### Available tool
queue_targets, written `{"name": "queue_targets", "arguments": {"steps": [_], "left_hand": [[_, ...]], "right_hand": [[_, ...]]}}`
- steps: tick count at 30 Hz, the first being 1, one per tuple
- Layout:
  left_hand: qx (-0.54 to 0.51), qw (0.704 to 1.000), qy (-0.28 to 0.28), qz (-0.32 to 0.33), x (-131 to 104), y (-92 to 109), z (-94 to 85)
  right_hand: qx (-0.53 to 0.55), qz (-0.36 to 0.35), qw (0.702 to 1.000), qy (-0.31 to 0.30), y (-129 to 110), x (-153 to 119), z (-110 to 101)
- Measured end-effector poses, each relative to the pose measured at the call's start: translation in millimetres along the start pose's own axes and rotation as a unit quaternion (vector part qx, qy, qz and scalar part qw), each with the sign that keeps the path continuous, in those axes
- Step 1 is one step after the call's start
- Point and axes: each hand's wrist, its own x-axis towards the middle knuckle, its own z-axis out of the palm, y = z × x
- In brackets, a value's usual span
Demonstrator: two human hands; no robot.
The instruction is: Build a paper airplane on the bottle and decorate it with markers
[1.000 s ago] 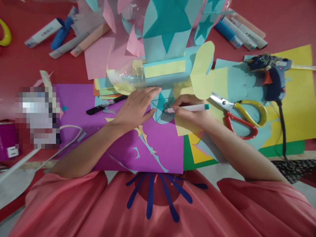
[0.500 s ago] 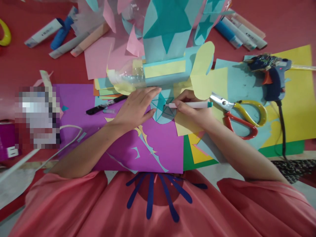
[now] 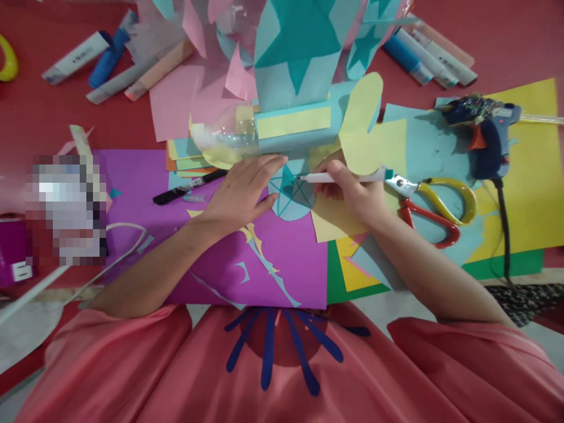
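Observation:
My right hand grips a white marker with a teal end, its tip at the upper right of a star. The star is outlined in teal on a light blue paper circle, and its top point and part of its middle are coloured in. Flat across the circle's left edge lies my left hand, fingers stretched out. Just beyond the hands, a clear plastic bottle wrapped in blue and yellow paper lies on its side. A yellow paper fin stands at its right end.
Scissors with red and yellow handles lie right of my right hand. A hot glue gun with its cord rests farther right. Several markers lie at the back. A black pen sits on purple paper with paper scraps.
My right hand has drawn back slightly to the right and tilted the marker flatter, its tip shifting right and up from the star's middle. My left hand stays in place.

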Motion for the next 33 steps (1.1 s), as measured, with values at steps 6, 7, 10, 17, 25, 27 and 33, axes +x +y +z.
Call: {"name": "queue_targets", "arguments": {"steps": [6, 7, 10, 17, 25, 27, 33], "left_hand": [[0.000, 1.000, -0.003, -0.002, 0, 1, 0.0], [-0.001, 1.000, -0.002, 0.000, 0, 0, 0.1], [-0.006, 1.000, 0.001, 0.007, 0, 0, 0.0], [-0.018, 1.000, -0.008, 0.000, 0, 0, -0.1], [-0.014, 1.000, -0.005, 0.002, 0, -1, 0.8], [-0.014, 1.000, -0.003, 0.004, 0, -1, 0.8], [-0.013, 1.000, 0.003, 0.006, 0, -1, 0.8]], "right_hand": [[-0.015, -0.061, 0.998, -0.024, 7, -1, 1], [-0.022, -0.064, 0.997, -0.022, 9, -1, 2], [-0.042, -0.069, 0.997, -0.009, 13, -1, 3], [-0.037, -0.061, 0.997, -0.024, 12, 0, 2], [-0.063, -0.036, 0.994, -0.085, 8, -1, -2], [-0.061, -0.042, 0.993, -0.096, 7, -1, -2], [-0.019, -0.033, 0.996, -0.081, 3, -1, -2]]}}
